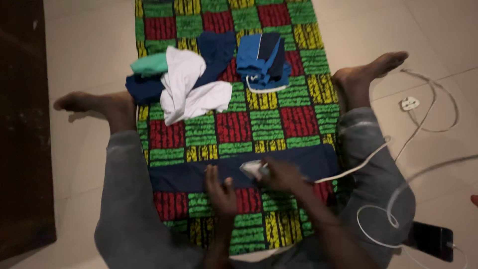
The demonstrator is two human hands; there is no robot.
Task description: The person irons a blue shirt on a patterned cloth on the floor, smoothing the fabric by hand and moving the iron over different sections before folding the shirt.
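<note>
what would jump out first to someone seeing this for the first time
The bright checked cloth of red, green and yellow squares runs down the middle of the pale tiled floor, between the seated person's spread legs. Near its bottom, the right hand grips a small iron on a dark blue garment laid across it, with the left hand resting on the garment beside it. Further up lie a white, navy and teal clothes heap and folded blue clothes.

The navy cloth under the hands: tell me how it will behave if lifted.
The navy cloth lies flat along the patterned mat, so it is probably floppy and light. It would likely sag and crease from one grip, like the crumpled white garment.
</note>
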